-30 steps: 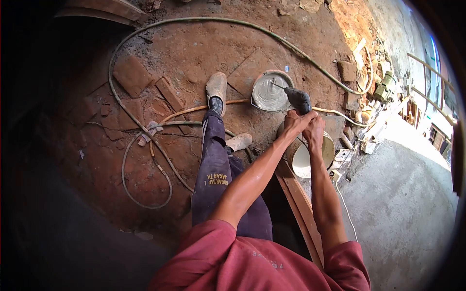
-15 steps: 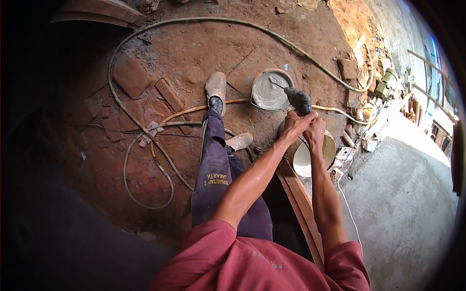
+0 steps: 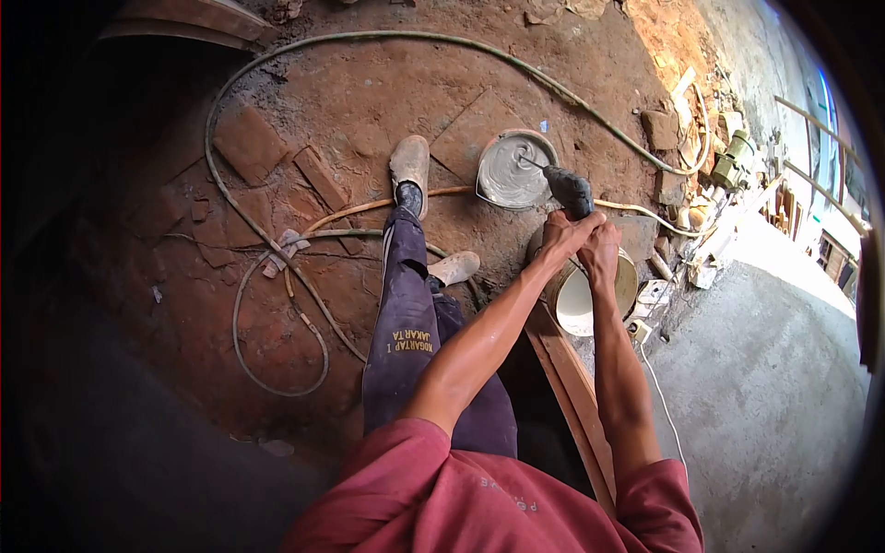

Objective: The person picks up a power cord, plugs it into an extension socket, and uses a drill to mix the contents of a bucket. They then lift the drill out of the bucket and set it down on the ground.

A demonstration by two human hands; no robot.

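Note:
Both my hands grip the rear of a dark power drill [image 3: 569,192], which points up and left. My left hand [image 3: 560,234] wraps round it from the left, and my right hand [image 3: 601,247] holds it from the right, pressed against the left. The drill's thin shaft reaches into wet grey mix [image 3: 513,175] in a round bucket [image 3: 483,147], and swirls mark the surface. Just below my hands stands a pale bucket [image 3: 626,288] with whitish contents, partly hidden by my right forearm.
A long hose [image 3: 387,36] loops over the dirt floor, with an orange hose [image 3: 355,211] crossing it. Broken bricks [image 3: 321,179] lie at left. Wooden planks [image 3: 570,382] lie between my arms. A green motor [image 3: 733,159] and a socket [image 3: 639,330] are at right.
The drill and its shaft have shifted slightly to the right in the mix, and the swirl pattern has changed. Both hands keep their hold.

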